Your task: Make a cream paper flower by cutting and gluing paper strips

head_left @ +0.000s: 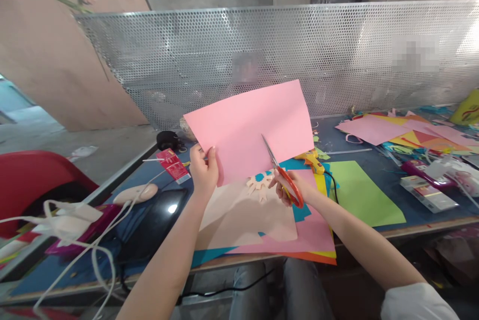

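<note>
My left hand (204, 168) pinches the lower left edge of a large pink paper sheet (247, 125), thumb in front. The sheet stands tilted up above the table. In my right hand (286, 188) is a pair of scissors (294, 190) with orange handles, its blades pointing up and left across the front of the pink sheet. From here I cannot tell whether the blades touch the paper. Below my hands lies a pale peach sheet (239, 215) on a stack of coloured papers. On it rests a peach paper cutout (260, 185) with blue pieces.
A yellow glue gun (310, 160) and a green sheet (359, 193) lie to the right. Paper scraps (407, 130) heap at the far right. Left are a black tablet-like device (153, 225), a red packet (174, 165) and white cables (93, 245). A perforated metal screen (187, 51) stands behind.
</note>
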Demonstrator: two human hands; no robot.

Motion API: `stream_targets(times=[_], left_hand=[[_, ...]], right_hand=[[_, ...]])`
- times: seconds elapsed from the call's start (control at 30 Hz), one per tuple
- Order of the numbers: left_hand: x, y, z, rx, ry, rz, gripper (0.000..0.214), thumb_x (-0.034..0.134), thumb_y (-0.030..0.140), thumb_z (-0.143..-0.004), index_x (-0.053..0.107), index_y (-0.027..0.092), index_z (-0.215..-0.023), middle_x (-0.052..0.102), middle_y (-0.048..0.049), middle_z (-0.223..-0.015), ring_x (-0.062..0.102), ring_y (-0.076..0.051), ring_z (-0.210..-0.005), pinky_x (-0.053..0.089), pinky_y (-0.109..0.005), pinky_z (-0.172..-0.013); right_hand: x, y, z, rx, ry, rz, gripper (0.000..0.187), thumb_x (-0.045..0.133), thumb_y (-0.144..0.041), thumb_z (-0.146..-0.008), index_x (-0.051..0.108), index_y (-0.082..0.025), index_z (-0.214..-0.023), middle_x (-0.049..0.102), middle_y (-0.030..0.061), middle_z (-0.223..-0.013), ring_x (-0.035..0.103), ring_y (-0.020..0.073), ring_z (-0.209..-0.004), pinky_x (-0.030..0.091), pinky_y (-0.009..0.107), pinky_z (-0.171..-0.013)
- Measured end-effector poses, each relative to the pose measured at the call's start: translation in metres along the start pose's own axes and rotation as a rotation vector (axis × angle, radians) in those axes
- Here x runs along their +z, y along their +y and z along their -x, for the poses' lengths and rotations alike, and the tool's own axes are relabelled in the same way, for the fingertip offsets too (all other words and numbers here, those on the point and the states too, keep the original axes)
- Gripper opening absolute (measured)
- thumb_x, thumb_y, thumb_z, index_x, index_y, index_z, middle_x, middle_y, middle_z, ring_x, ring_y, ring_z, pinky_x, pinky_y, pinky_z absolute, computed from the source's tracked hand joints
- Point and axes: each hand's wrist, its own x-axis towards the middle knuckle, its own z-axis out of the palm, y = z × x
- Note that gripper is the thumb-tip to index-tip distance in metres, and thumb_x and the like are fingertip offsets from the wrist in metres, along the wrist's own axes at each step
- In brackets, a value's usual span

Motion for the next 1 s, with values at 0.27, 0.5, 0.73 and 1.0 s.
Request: stream_targets(times=[0.27, 0.5, 0.73, 1.0], left_hand=[[0.0, 0.005, 0.002, 0.009, -0.03, 0.042, 0.025, 0.05, 0.032, -0.08, 0.048, 0.014, -0.097, 0.059, -0.0055, -0.084, 0.06, -0.015, -0.072, 0.045, -0.023, -0.056], [0.0, 0.008, 0.003, 0.065, -0.035, 0.031, 0.023, 0.049, 0.032, -0.081, 0.048, 0.014, -0.095, 0.06, -0.0054, -0.081, 0.06, -0.014, -0.07, 0.044, -0.023, -0.055], [0.001, 0.006, 0.003, 0.043, -0.041, 0.042, 0.025, 0.049, 0.034, -0.08, 0.047, 0.014, -0.096, 0.061, -0.0063, -0.083, 0.061, -0.015, -0.07, 0.044, -0.023, -0.054], [0.0, 0.011, 0.005, 0.057, -0.083, 0.063, 0.025, 0.049, 0.035, -0.08, 0.048, 0.014, -0.093, 0.059, -0.0031, -0.074, 0.058, -0.013, -0.062, 0.043, -0.022, -0.05]], right_hand=[[-0.002, 0.0, 0.001, -0.042, -0.001, -0.035, 0.043, 0.044, -0.055, -0.081, 0.056, -0.014, -0.076, 0.046, -0.0063, -0.04, 0.041, 0.0072, -0.024, 0.029, 0.018, -0.025], [-0.004, 0.001, 0.001, -0.067, -0.008, -0.04, 0.045, 0.045, -0.056, -0.08, 0.058, -0.013, -0.082, 0.047, -0.0063, -0.041, 0.043, 0.0081, -0.025, 0.032, 0.018, -0.026], [-0.003, 0.001, -0.002, -0.013, -0.024, -0.068, 0.048, 0.039, -0.056, -0.083, 0.057, -0.012, -0.076, 0.049, -0.0039, -0.039, 0.045, 0.0116, -0.023, 0.034, 0.022, -0.024], [-0.005, 0.0, 0.0, -0.068, 0.003, -0.042, 0.048, 0.039, -0.056, -0.083, 0.05, -0.015, -0.062, 0.048, -0.0043, -0.038, 0.043, 0.0081, -0.024, 0.033, 0.019, -0.026]])
